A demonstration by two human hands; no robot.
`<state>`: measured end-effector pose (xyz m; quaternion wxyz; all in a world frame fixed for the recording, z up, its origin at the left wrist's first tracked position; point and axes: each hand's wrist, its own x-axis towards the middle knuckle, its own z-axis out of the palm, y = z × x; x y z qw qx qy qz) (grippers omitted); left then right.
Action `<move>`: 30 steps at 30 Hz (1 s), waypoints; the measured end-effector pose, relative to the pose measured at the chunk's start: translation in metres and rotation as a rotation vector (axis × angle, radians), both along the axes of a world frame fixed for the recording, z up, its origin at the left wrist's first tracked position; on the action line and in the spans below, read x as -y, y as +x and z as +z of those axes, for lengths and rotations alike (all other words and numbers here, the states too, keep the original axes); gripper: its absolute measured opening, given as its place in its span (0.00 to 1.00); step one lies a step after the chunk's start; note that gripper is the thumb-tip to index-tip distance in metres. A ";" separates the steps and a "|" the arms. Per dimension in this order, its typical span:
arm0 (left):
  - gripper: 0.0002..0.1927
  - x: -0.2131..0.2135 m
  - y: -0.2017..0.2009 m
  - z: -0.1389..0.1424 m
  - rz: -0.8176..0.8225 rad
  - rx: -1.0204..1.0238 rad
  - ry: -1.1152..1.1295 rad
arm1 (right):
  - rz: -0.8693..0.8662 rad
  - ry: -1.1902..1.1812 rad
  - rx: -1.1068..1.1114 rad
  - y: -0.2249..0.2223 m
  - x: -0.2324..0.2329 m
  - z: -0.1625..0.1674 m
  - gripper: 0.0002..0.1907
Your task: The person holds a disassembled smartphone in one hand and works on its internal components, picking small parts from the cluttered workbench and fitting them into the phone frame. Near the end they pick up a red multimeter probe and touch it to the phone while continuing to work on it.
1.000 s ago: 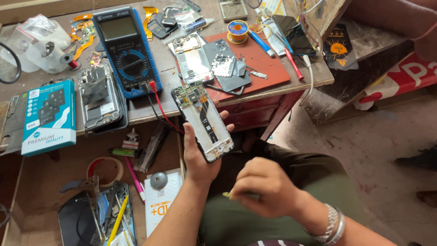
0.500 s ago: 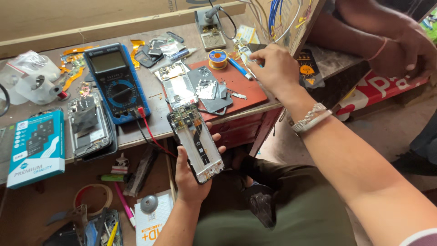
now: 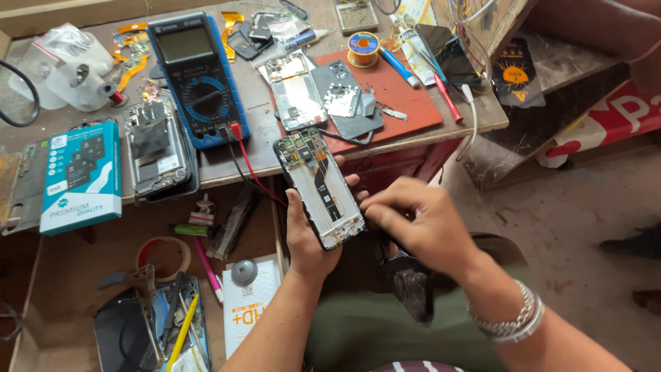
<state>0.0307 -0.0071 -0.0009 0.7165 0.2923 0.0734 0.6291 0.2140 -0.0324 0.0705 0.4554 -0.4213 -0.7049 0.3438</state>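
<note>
So I've got the opened phone [image 3: 321,187] in my left hand [image 3: 308,234], back cover off, circuit board and a dark flex strip facing up. Fingers wrap around it from below, thumb on its left edge, fingertips poking out on the right edge. It's held just off the near edge of the workbench [image 3: 255,148], tilted with its top end pointing away from me.

My right hand [image 3: 420,224] sits just to the right of the phone, fingers bunched together and pinched right at the phone's lower right edge. Honestly can't tell if there's a tiny tool or part between the fingertips, it's a bit blurred. Metal bracelets [image 3: 506,320] on that wrist.

Stuff on the bench: a blue multimeter [image 3: 196,76] on the far left-ish side, with red and black leads [image 3: 251,172] running down toward the phone. Left of that, another stripped phone frame [image 3: 157,148], then a teal box [image 3: 82,176]. Beyond the held phone there's a red mat [image 3: 406,103] with another opened phone [image 3: 297,89] and a grey back cover [image 3: 344,93] on it, plus a spool of solder wire [image 3: 363,48] farther back. A red pen [image 3: 447,98] lies at the mat's right edge.

Down in the open drawer on the near left: a roll of tape [image 3: 164,256] and a yellow pencil [image 3: 182,331].
</note>
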 end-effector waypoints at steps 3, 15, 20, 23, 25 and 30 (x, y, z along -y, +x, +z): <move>0.41 0.000 0.002 -0.001 0.075 -0.134 0.018 | -0.077 -0.023 0.196 -0.014 0.017 -0.001 0.09; 0.34 0.005 0.007 0.004 0.162 -0.278 0.105 | -0.314 -0.102 0.298 -0.032 0.009 -0.001 0.08; 0.31 0.006 0.007 0.004 0.119 -0.229 0.085 | -0.305 -0.144 0.273 -0.032 0.002 -0.007 0.10; 0.31 0.005 0.006 0.003 0.126 -0.278 0.109 | -0.275 -0.218 0.226 -0.030 -0.004 -0.011 0.11; 0.31 0.005 0.006 0.003 0.134 -0.315 0.116 | -0.265 -0.266 0.210 -0.028 -0.006 -0.013 0.12; 0.31 0.005 0.006 0.003 0.144 -0.357 0.129 | -0.262 -0.207 0.225 -0.029 -0.008 -0.017 0.11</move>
